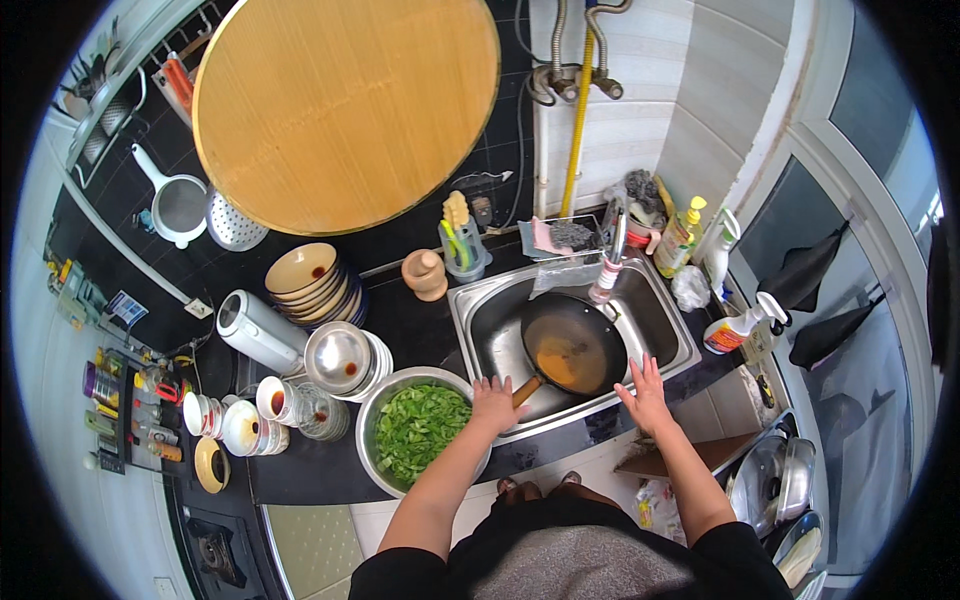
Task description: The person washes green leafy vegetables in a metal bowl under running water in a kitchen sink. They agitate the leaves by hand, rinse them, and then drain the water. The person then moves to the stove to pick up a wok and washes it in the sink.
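Note:
In the stainless steel sink (504, 330) rests a black wok (574, 345) with brownish liquid in it, its wooden handle (527, 391) pointing towards the sink's near left edge. My left hand (496, 405) is spread beside that handle, close to the rim of a steel bowl (365, 427) of chopped green leaves (420, 429). Whether its fingers touch the handle I cannot tell. My right hand (643, 394) holds nothing, fingers apart, over the sink's near right edge. Above the wok is the faucet (616, 244) with a pinkish spout filter.
Stacked bowls (304, 274), a white electric kettle (259, 330) and cups (274, 401) crowd the counter at left. A wooden mortar (425, 275) and a utensil holder (465, 251) stand behind the sink. A dish soap bottle (679, 240) and a spray bottle (739, 326) are at right.

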`<state>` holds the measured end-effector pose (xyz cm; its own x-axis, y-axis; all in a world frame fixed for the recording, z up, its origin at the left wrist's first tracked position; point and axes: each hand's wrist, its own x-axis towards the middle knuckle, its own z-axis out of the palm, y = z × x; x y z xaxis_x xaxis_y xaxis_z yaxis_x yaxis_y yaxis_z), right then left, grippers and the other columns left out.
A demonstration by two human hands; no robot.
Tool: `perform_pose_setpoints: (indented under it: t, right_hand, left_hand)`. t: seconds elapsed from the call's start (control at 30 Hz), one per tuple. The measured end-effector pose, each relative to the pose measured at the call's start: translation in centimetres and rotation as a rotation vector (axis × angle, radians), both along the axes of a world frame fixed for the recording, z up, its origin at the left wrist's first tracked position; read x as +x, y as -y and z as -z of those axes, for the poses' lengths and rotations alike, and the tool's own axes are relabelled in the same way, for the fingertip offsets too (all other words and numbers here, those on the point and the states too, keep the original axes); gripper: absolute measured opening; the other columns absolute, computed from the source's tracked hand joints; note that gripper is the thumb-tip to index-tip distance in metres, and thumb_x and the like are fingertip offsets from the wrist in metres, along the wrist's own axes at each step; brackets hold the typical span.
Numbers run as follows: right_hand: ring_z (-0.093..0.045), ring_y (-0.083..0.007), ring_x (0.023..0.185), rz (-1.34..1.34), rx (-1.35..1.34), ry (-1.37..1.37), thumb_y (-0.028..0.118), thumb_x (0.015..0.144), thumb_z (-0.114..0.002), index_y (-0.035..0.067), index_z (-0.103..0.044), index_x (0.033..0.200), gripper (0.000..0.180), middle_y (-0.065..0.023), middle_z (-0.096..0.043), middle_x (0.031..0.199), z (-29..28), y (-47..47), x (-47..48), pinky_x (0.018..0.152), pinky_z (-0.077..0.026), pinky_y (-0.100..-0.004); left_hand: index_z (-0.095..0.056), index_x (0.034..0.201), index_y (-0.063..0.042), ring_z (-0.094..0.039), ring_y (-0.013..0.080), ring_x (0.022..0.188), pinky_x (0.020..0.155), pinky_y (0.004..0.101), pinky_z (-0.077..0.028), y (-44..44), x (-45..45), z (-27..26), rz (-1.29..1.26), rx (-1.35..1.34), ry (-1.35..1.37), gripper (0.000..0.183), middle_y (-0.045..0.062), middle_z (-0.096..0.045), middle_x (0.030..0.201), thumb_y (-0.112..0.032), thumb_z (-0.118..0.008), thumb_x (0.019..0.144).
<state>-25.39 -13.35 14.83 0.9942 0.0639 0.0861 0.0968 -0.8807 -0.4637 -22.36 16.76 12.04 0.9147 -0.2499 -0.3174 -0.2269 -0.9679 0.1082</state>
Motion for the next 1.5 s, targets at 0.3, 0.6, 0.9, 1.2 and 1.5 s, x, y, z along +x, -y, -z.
perform_pose_setpoints:
  t: [0.3,0.6,0.9,1.2,1.5]
  right_hand:
    - [-0.017,-0.0408,0.127,-0.138,0.03,-0.055,0.038,0.082,-0.054,0.001,-0.033,0.129,0.064,-0.0254,-0.019,0.137,0.7,-6.0,0.4,0.103,-0.018,-0.0454]
    - [-0.022,-0.041,0.125,-0.395,0.075,-0.07,0.035,0.082,-0.055,0.001,-0.031,0.13,0.064,-0.0262,-0.023,0.135,1.0,-13.6,-0.6,0.102,-0.021,-0.0448]
    - [-0.044,-0.0382,0.107,-0.605,0.181,-0.042,0.024,0.078,-0.059,-0.003,-0.039,0.122,0.055,-0.0208,-0.054,0.106,1.1,-21.4,-0.2,0.094,-0.033,-0.0413]
    - [-0.057,-0.031,0.074,-0.454,0.219,-0.24,0.012,0.07,-0.065,0.001,-0.041,0.118,0.055,-0.0149,-0.058,0.076,4.0,-24.4,-1.4,0.067,-0.045,-0.0397]
    - [-0.059,-0.0338,0.075,-0.408,0.188,-0.385,0.018,0.07,-0.068,0.0,-0.035,0.114,0.058,-0.0156,-0.06,0.075,3.4,-25.9,-4.1,0.067,-0.047,-0.0407]
  left_hand:
    - [-0.03,0.131,0.003,-0.055,0.038,0.084,0.079,0.0384,-0.044,-3.8,0.1,-2.7,-0.067,-0.193,-0.061,0.096,0.024,-0.06,0.086,-0.072,-0.038,0.072]
    - [-0.033,0.127,0.003,-0.041,0.036,0.115,0.101,0.0409,-0.026,-8.4,-2.2,-1.6,0.019,-0.516,0.302,0.068,0.028,-0.048,0.115,-0.048,-0.044,0.084]
    - [-0.051,0.101,0.0,-0.049,0.0333,0.088,0.077,0.0429,-0.037,-19.6,-11.9,-4.1,-0.502,-0.237,0.782,0.036,0.017,-0.053,0.091,-0.008,-0.061,0.067]
    - [-0.052,0.076,0.001,-0.055,0.0343,0.073,0.064,0.0444,-0.042,-24.3,-17.6,1.1,-0.885,-0.139,0.474,0.019,0.018,-0.057,0.071,-0.016,-0.062,0.074]
    - [-0.054,0.072,0.0,-0.054,0.0364,0.071,0.063,0.0453,-0.043,-27.0,-16.2,0.7,-0.808,-0.096,0.517,0.018,0.019,-0.057,0.07,-0.013,-0.065,0.069]
